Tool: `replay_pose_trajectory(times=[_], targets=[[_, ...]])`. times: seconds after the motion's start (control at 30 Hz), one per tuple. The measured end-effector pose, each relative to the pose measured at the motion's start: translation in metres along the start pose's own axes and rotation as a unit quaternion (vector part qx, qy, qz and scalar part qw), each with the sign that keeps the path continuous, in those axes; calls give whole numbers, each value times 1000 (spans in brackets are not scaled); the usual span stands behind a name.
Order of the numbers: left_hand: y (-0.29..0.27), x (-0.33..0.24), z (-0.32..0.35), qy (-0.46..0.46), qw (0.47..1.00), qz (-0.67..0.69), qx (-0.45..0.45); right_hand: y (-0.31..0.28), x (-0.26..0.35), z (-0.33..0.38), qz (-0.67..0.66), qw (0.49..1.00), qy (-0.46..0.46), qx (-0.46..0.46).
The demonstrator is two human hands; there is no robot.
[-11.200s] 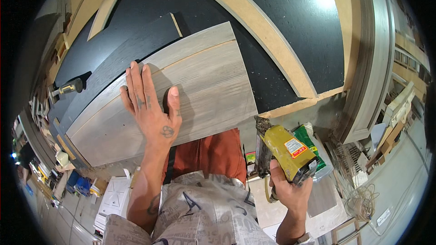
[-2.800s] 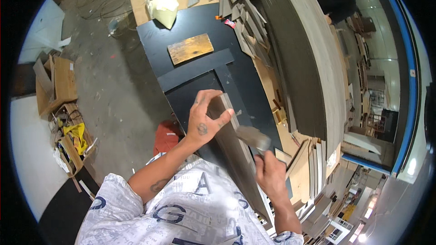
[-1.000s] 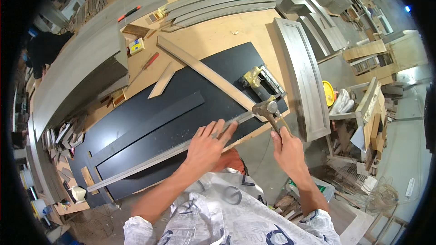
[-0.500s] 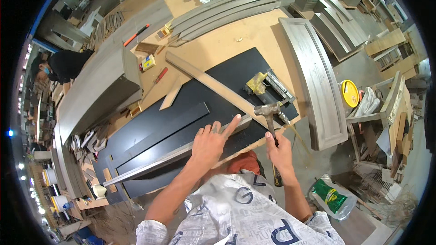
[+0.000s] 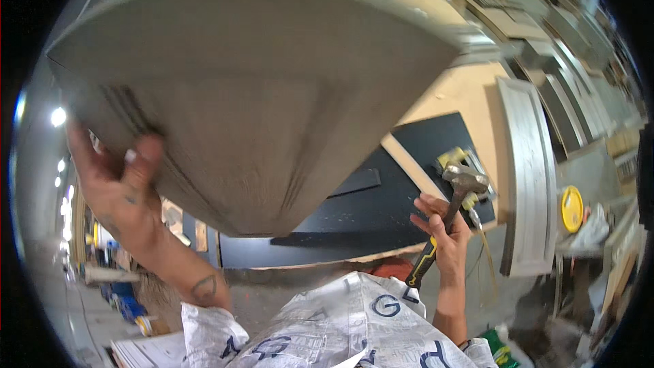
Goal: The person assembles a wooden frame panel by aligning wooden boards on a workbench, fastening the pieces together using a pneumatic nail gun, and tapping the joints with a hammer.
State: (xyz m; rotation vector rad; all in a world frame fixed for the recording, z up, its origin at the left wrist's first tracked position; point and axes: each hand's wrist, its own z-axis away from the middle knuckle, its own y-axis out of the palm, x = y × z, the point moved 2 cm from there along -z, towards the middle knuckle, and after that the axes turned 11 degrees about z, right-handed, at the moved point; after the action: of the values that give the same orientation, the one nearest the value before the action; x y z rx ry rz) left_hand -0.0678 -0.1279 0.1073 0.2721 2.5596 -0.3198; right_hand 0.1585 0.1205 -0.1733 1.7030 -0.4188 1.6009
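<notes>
A large grey-brown wooden panel point(image 5: 252, 95) with grooved moulding lines is raised close in front of me, its upper edge blurred. My left hand point(image 5: 126, 194) grips its left edge, thumb against the face and some fingers hidden. In my right hand point(image 5: 449, 242) is a hammer point(image 5: 466, 178), head up and handle slanting down toward my shirt; the fingers are partly uncurled around it. Below lies a black board point(image 5: 381, 232) on the workbench, partly covered by the panel. A pale wood strip point(image 5: 413, 163) crosses the board beside a yellow nail gun point(image 5: 453, 157).
A long grey framed panel point(image 5: 528, 177) leans along the bench's right end. Beyond it are a yellow-lidded bucket point(image 5: 572, 208) and a wooden stand point(image 5: 599, 249). Stacked grey parts point(image 5: 572, 105) fill the far right. A hose point(image 5: 489, 259) hangs from the nail gun.
My left hand has left the narrow grey piece on the black board and moved up and left, now holding the raised panel. The hammer stays in my right hand. The view has shifted.
</notes>
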Motion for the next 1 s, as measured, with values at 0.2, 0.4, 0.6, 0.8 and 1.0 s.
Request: replay_pose_trajectory(times=[0.2, 0.4, 0.6, 0.8, 1.0], targets=[[-103, 26, 1, -26, 966, 71, -246, 84, 8, -5, 81, 969, -125, 198], [-182, 91, 123, -91, 854, 192, -474, 134, 31, 1, 430, 870, -80, 228], [-207, 184, 331, -205, 738, 313, -562, 161, -14, 6, 507, 723, -391, 260], [-233, 202, 414, -365, 725, 11, -584, 169, -62, 26, 597, 621, -362, 357], [-244, 192, 399, -373, 809, -66, -449, 162, -73, 31, 623, 609, -299, 390]])
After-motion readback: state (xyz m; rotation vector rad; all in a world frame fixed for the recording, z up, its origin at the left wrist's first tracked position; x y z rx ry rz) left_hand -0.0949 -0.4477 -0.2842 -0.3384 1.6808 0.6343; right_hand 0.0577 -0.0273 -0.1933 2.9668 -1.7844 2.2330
